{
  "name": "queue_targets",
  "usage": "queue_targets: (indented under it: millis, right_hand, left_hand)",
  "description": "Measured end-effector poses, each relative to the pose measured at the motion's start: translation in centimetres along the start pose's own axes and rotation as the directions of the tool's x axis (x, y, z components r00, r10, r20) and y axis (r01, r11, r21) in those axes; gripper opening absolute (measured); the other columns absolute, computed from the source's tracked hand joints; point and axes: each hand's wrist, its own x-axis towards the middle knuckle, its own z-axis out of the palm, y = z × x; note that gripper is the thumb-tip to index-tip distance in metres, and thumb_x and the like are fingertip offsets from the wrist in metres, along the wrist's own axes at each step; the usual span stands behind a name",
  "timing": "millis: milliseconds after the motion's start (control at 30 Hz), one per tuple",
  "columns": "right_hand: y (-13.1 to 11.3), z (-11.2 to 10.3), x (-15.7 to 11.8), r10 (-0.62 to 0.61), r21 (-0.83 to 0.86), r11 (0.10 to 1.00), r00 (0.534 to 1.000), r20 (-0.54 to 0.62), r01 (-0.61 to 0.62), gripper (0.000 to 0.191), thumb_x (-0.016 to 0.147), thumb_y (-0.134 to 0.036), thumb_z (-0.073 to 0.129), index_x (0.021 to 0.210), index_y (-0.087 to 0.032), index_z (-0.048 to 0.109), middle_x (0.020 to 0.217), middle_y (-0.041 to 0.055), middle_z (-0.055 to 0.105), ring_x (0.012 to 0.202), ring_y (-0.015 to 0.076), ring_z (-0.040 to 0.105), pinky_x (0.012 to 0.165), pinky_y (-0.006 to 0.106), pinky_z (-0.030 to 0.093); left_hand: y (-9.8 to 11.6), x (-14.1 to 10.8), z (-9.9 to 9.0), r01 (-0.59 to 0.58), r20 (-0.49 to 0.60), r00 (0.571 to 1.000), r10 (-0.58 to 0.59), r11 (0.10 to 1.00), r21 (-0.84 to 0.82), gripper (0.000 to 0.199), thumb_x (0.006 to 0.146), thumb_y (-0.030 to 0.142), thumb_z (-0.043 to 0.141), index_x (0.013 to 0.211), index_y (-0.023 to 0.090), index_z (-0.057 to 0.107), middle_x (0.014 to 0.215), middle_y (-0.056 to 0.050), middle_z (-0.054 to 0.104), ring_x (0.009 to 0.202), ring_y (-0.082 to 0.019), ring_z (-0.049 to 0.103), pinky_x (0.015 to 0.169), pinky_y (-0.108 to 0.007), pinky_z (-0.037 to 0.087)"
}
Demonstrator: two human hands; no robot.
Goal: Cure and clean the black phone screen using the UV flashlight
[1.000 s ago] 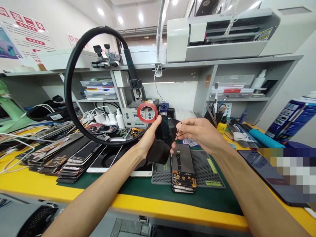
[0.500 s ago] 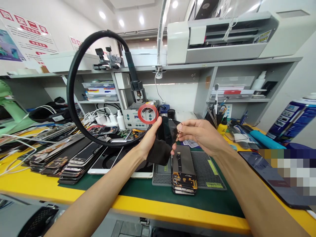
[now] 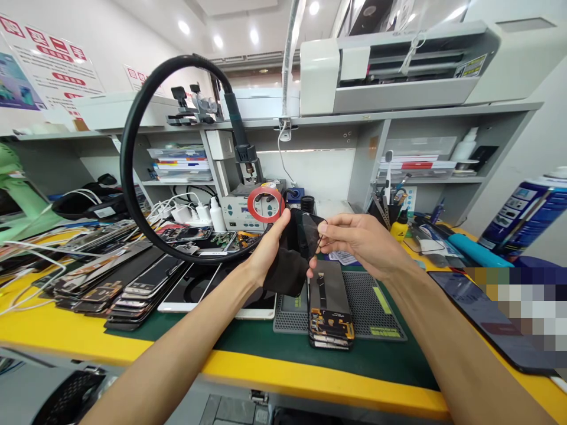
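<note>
— While I'm stood here gawking, what's that dark glossy panel (image 3: 305, 233) at the centre of the frame?

— Phone screen part maybe, wouldn't swear to it. It's up off the tabletop (image 3: 66, 332), anyway. Left grip (image 3: 268, 245) is wrapped round it from the left, thumb up top, fingertips poking out lower right. Right grip (image 3: 354, 239) has what looks like its right-hand edge pinched between thumb and fingers.

— And the matte black sheet (image 3: 286, 273) just below it?

— Cloth or another panel, honestly can't tell from here.

— So how would the glossy one handle?

— Light, I reckon. Thin, fairly stiff, slick on the shiny face, so bare fingers could skid. Probably cracks if you flex it. I'd take it by the long edges with a palm spread behind, and not squeeze the middle or lever a corner.

— Same for that stack of screens (image 3: 331, 301) on the grey mat (image 3: 367, 301), lower centre?

— Pretty much. Sides only, and stay off the ribbon cable (image 3: 321, 287) on top, looks easy to tear.
</note>
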Motion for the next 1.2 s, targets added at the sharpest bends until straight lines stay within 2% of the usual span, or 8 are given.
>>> queue_targets:
  millis: [233,433,567,1000,1200]
  right_hand:
    - [-0.19,0.0,-0.1,-0.007,-0.052,0.999,1.0,0.003,0.007,0.036,0.073,-0.045,0.084,0.083,-0.013,0.071,0.082,0.0093,0.067,0.081,0.0191,0.066,0.07,0.027,0.057]
    - [-0.46,0.08,-0.28,0.01,-0.075,0.997,1.0,-0.021,-0.012,0.033,0.074,-0.043,0.083,0.082,-0.013,0.071,0.083,0.0092,0.067,0.082,0.0188,0.065,0.067,0.025,0.056]
    - [-0.64,0.22,-0.36,0.027,-0.091,0.995,0.999,-0.034,-0.03,0.033,0.074,-0.043,0.083,0.082,-0.013,0.071,0.082,0.0099,0.068,0.081,0.019,0.066,0.068,0.026,0.056]
    - [-0.57,0.06,-0.3,0.025,-0.087,0.996,1.0,-0.019,-0.027,0.026,0.079,-0.038,0.078,0.082,-0.012,0.071,0.082,0.0096,0.069,0.08,0.018,0.067,0.067,0.024,0.055]
    - [-0.56,0.02,-0.33,0.026,-0.072,0.997,0.999,-0.021,-0.028,0.029,0.075,-0.039,0.081,0.081,-0.013,0.072,0.082,0.0093,0.069,0.078,0.0178,0.067,0.067,0.025,0.055]
  left_hand:
    - [0.01,0.14,-0.02,-0.021,0.03,0.999,0.02,1.0,0.006,0.077,0.087,0.078,0.037,0.104,0.011,0.069,0.08,-0.014,0.069,0.07,-0.024,0.067,0.066,-0.034,0.054]
    - [-0.14,0.05,-0.21,-0.009,0.008,1.0,0.009,1.0,-0.015,0.076,0.085,0.079,0.039,0.104,0.013,0.069,0.086,-0.015,0.07,0.07,-0.025,0.068,0.065,-0.035,0.054]
    - [-0.21,0.05,-0.11,-0.029,0.0,1.0,0.029,1.0,-0.012,0.074,0.086,0.078,0.039,0.097,0.012,0.071,0.082,-0.014,0.069,0.069,-0.024,0.067,0.068,-0.036,0.054]
    - [-0.17,0.09,0.36,-0.101,0.046,0.994,0.101,0.995,0.003,0.073,0.093,0.071,0.033,0.102,0.01,0.072,0.088,-0.015,0.071,0.072,-0.025,0.067,0.069,-0.037,0.055]
    - [-0.19,0.15,0.31,-0.106,0.065,0.992,0.106,0.994,-0.002,0.073,0.093,0.071,0.031,0.1,0.01,0.072,0.088,-0.015,0.07,0.072,-0.025,0.067,0.068,-0.037,0.055]
